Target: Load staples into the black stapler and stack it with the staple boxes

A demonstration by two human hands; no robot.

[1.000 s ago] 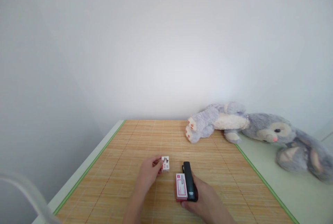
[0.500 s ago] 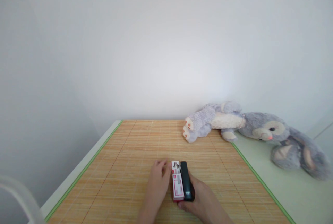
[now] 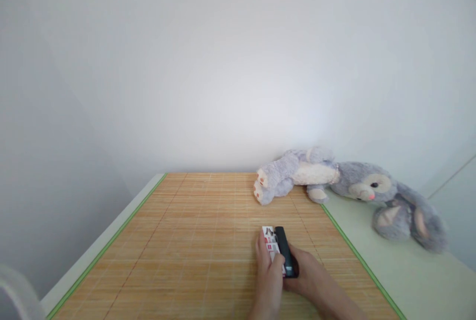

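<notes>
A black stapler [image 3: 284, 251] and a white and red staple box [image 3: 270, 239] lie side by side, long sides together, over the bamboo mat. My left hand [image 3: 268, 265] is closed on the box from the left, its thumb across the top. Round the stapler's right side my right hand [image 3: 303, 269] is closed; most of its fingers are hidden behind and below it. The box's near part is covered by my left thumb. Whether the two things rest on the mat or are a little above it, I cannot tell.
A bamboo mat [image 3: 193, 240] with a green border covers much of the pale table [image 3: 390, 265]. At the back right lies a grey plush rabbit [image 3: 316, 174], partly on the mat. A white wall stands behind. A blurred pale curved object [image 3: 18, 288] shows at the lower left.
My left hand has closed on the box, its thumb now over the top. Both hands, the stapler and the box have moved right. The view has shifted slightly.
</notes>
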